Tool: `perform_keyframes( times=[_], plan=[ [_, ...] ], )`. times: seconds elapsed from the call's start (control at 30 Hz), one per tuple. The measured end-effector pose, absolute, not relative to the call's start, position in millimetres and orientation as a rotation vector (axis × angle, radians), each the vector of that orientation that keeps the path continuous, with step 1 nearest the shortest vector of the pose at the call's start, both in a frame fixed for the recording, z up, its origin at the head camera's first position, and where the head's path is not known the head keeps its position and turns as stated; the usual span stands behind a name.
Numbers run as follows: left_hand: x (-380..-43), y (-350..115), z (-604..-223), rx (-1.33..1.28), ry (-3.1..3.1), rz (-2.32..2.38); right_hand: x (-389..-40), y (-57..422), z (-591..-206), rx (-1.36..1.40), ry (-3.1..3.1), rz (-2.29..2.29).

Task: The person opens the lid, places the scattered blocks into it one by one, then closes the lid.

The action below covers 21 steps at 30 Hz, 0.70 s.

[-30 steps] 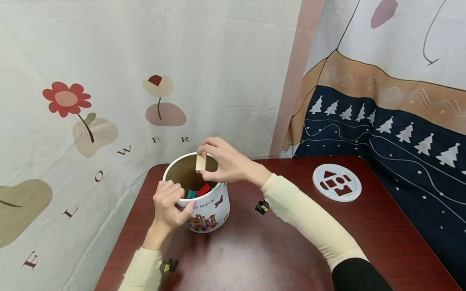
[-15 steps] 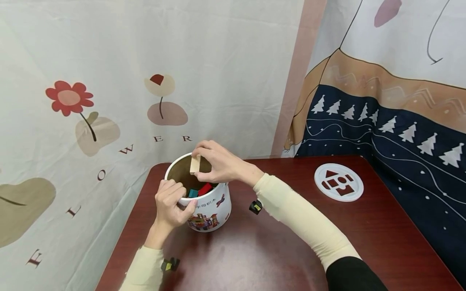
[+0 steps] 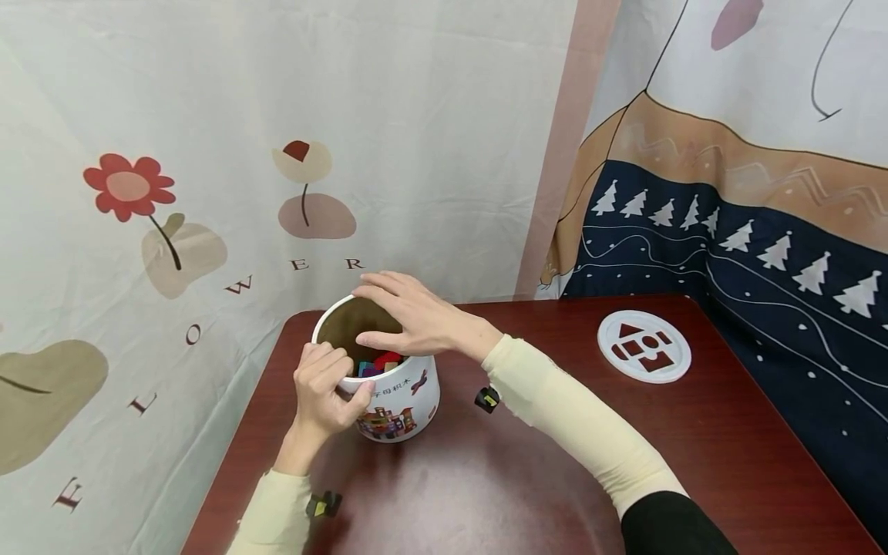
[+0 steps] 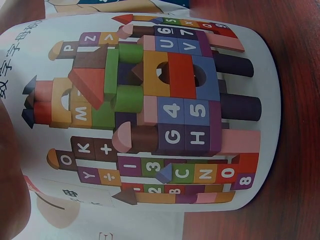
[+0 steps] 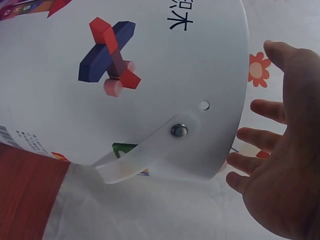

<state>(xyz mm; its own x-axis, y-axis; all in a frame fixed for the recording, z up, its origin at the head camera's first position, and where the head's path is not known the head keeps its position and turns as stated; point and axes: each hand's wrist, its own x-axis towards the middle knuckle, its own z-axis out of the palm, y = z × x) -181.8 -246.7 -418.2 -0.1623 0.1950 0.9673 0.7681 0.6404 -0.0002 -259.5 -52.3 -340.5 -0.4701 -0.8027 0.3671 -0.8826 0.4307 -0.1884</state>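
A white bucket (image 3: 409,397) printed with toy-block pictures stands on the table, tilted slightly toward me in the head view. My left hand (image 3: 324,389) grips its near left rim, thumb outside and fingers curled over the edge. Above the opening, my right hand (image 3: 423,320) is spread, with nothing between thumb and fingers. Inside lie several small blocks, among them a red block (image 3: 386,359), a blue block (image 3: 366,369) and a pale wooden one (image 3: 391,367). The right wrist view shows the right hand's straight fingers (image 5: 265,140) beside the bucket rim.
On the dark red table (image 3: 527,462), a round white lid (image 3: 678,358) with shaped cutouts lies at the back right. A white strap handle (image 5: 130,160) is riveted to the bucket's side. Printed cloth (image 3: 444,139) hangs behind the table.
My right hand moved left over the bucket and let go of the pale wooden block, which now shows among the blocks inside. The left hand keeps its grip on the rim.
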Motion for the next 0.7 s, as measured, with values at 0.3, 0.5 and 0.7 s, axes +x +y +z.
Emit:
perform_keyframes(
  times=[0.3, 0.5, 0.7],
  plan=[
    [-181.1, -244.1, -415.5, -0.804, -1.672, -0.625, -258.6, -40.2, -347.8, 1.446, -2.518, 0.514],
    [-181.0, -243.1, -416.5, -0.806, -1.666, -0.634, -254.0, -14.2, -357.3, 1.394, -2.48, 0.54],
    [-180.5, -242.2, -415.3, -0.798, -1.658, -0.646, -250.6, 29.2, -374.0, 1.316, -2.413, 0.569]
  ],
)
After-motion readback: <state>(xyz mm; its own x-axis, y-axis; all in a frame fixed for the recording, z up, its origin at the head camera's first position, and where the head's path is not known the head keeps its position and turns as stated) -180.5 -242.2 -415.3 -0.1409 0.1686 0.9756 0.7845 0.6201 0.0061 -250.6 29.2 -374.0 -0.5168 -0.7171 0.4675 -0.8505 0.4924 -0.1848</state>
